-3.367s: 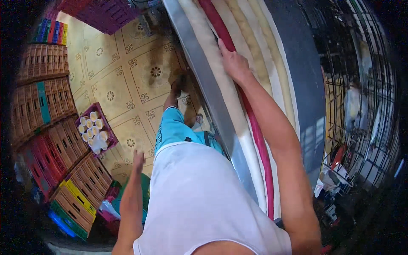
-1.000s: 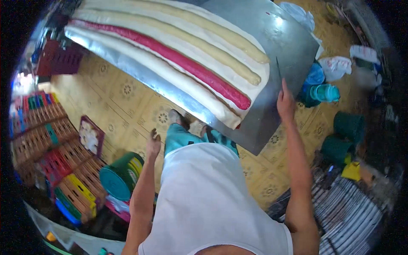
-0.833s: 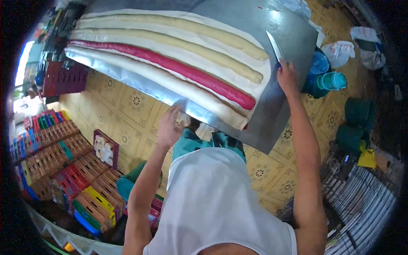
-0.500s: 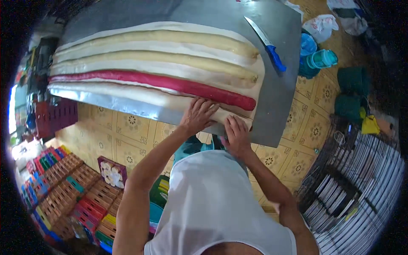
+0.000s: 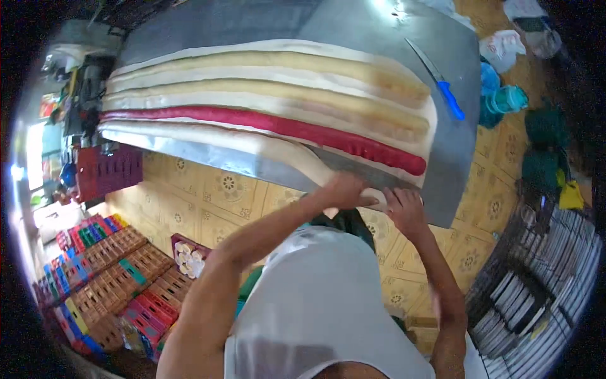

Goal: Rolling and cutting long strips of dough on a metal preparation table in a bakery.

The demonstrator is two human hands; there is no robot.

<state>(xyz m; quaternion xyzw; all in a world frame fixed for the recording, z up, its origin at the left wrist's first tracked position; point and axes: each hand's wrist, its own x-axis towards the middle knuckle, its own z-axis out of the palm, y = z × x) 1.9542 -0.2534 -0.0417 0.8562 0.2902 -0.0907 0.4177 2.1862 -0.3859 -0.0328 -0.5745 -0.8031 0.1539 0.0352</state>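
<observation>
My left hand (image 5: pixel 343 188) and my right hand (image 5: pixel 406 208) are closed on the near white dough rope (image 5: pixel 293 158), whose right part bends toward me at the steel table's edge (image 5: pixel 457 189). A pale dough sheet (image 5: pixel 379 165) lies beyond it, bearing a red rope (image 5: pixel 303 131) and two yellowish ropes (image 5: pixel 265 88). The gap under the bent part shows bare metal. A blue-handled knife (image 5: pixel 449 98) rests right of the sheet, out of my grip. My left fingertips are partly hidden.
Stacked colored crates (image 5: pixel 120 290) stand lower left, a purple crate (image 5: pixel 110 174) beside the table. Blue containers (image 5: pixel 505 101), dark green bins (image 5: pixel 546 126) and white bags (image 5: pixel 502 50) are at right. Stacked metal trays or racks (image 5: pixel 549 290) fill the lower right.
My right hand has left the knife, and both hands have come to the white rope. Since half a second ago, its right part has been drawn toward me, away from the red rope.
</observation>
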